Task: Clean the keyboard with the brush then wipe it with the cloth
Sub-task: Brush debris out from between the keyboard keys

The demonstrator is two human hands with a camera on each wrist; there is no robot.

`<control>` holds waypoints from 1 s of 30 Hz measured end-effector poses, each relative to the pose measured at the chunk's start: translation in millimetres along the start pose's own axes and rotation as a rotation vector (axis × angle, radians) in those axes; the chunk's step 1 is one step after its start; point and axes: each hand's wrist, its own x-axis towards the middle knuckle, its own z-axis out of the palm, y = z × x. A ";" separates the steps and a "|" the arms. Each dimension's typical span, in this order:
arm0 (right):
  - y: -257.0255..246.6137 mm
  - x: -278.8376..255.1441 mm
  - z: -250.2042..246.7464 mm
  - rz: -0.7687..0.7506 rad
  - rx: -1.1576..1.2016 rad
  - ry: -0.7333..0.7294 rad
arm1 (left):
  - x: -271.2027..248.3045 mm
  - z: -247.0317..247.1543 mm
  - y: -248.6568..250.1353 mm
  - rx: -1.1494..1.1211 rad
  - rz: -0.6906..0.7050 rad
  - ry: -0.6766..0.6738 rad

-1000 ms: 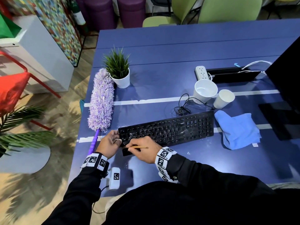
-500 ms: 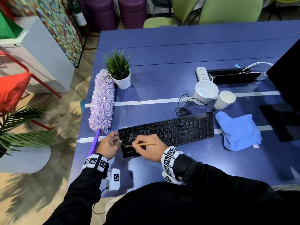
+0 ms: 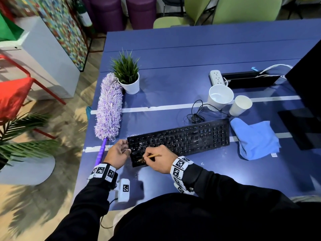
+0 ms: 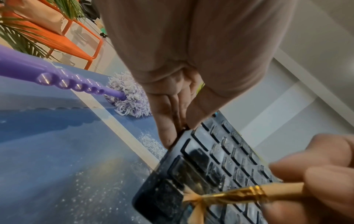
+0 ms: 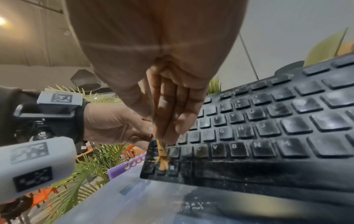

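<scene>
The person's left hand [image 3: 119,153] rests at the left end of the dusty black keyboard [image 3: 178,140], its fingers [image 4: 168,121] gripping that end's edge. The right hand [image 3: 160,160] pinches a thin wooden-handled brush [image 3: 149,157] pencil-fashion, bristles down on the near-left keys. Both forearms, in black sleeves [image 3: 234,186], reach over the desk's near edge.

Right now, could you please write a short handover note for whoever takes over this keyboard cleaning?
Left hand: holds the left end of the keyboard, steadying it.
Right hand: pinches the brush, bristles on the bottom-left keys.
Keyboard lies on the blue table; most keys look dusty, and white specks lie on the table by its left end.
Cloth: untouched, right of the keyboard.
Done: brushing begun at the left end.
Left: brush the remaining keys, then wipe with the cloth.
</scene>
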 end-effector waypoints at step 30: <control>-19.5 3.2 9.1 -0.095 -0.109 -0.135 | -3.6 -0.5 4.4 0.005 0.020 -0.034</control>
